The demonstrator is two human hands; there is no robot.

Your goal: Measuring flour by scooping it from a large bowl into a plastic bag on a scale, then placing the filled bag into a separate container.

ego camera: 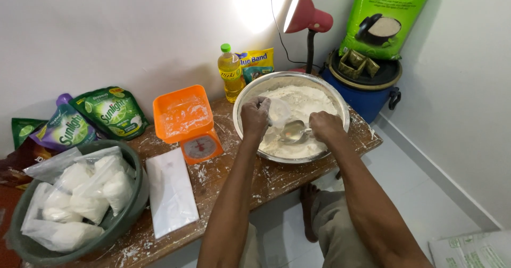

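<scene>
**Hands at the flour bowl**

The left hand (pixel 255 117) is closed, pinching the mouth of a small clear plastic bag (pixel 279 111) and holding it above the flour. The right hand (pixel 326 126) is closed around the handle of a metal spoon (pixel 292 132), whose bowl sits just below the bag. Both hands work inside a large steel bowl (pixel 250 100) filled with white flour (pixel 304 100).

The steel bowl stands at the far right corner of the wooden bench (pixel 277 177). Just left of it, near the back edge, stands an orange kitchen scale (pixel 187 123). A flat stack of clear bags (pixel 170 191) lies toward the front edge, touching the scale's base. At the left end, a green basin (pixel 128 214) holds filled flour bags (pixel 85 193). A yellow oil bottle (pixel 230 73) stands at the back edge behind the steel bowl.
</scene>
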